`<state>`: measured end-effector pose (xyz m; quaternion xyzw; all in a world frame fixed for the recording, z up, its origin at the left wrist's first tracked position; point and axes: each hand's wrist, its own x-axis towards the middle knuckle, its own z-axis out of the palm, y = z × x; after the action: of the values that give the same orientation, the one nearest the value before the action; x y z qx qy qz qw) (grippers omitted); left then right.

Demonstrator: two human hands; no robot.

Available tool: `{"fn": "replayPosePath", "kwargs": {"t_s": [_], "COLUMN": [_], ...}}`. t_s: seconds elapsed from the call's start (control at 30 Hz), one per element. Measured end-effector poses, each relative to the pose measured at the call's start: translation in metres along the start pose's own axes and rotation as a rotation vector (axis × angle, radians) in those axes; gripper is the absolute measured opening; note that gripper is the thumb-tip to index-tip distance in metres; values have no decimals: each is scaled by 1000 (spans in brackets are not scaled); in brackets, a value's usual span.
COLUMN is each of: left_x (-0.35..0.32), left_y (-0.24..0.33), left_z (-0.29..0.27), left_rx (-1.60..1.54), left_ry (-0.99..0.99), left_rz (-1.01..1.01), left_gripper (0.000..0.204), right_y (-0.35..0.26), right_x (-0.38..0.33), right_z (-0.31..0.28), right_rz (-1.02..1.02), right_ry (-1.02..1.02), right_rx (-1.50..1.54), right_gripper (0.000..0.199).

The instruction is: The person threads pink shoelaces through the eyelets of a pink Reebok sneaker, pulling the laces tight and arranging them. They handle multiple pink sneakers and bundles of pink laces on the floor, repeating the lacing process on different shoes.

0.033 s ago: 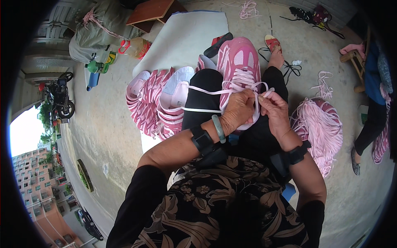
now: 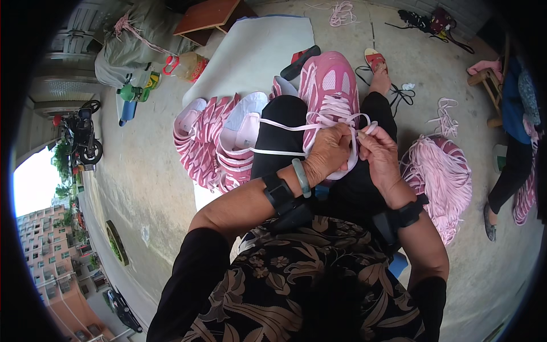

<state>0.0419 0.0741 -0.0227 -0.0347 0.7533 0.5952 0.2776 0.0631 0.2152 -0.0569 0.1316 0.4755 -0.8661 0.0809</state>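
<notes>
Also listed: pile of shoes point(image 2: 211, 142) on floor, L of lap; pink shoe point(image 2: 330, 91) on lap; left hand point(image 2: 329, 153) & right hand point(image 2: 379, 155), both pinched shut on lace point(image 2: 285, 126) at shoe's near end.

The person wears a black top with a tan and cream flower print and long black sleeves pushed up above the elbows. Each wrist carries a broad black strap with a small black box; the left wrist also has a pale green bangle point(image 2: 301, 178). Black trousers cover the legs, and one foot wears a red sandal point(image 2: 374, 57).
</notes>
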Motion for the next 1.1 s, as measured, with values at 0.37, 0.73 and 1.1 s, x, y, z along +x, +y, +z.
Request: {"fn": "replayPosePath", "kwargs": {"t_s": [0.37, 0.73, 1.1], "left_x": [-67, -43, -28], "left_y": [-12, -8, -24], "left_z": [-92, -92, -136], "left_rx": [263, 705, 1090], "left_ry": [-230, 305, 278], "left_rz": [-7, 762, 747], "left_gripper": [13, 28, 12], "right_y": [1, -1, -7], "right_x": [-1, -12, -24], "right_z": [-4, -7, 60], "right_rz": [-130, -263, -59], "right_ry": [314, 292, -207], "right_rx": [35, -200, -720], "right_gripper": [4, 20, 8]}}
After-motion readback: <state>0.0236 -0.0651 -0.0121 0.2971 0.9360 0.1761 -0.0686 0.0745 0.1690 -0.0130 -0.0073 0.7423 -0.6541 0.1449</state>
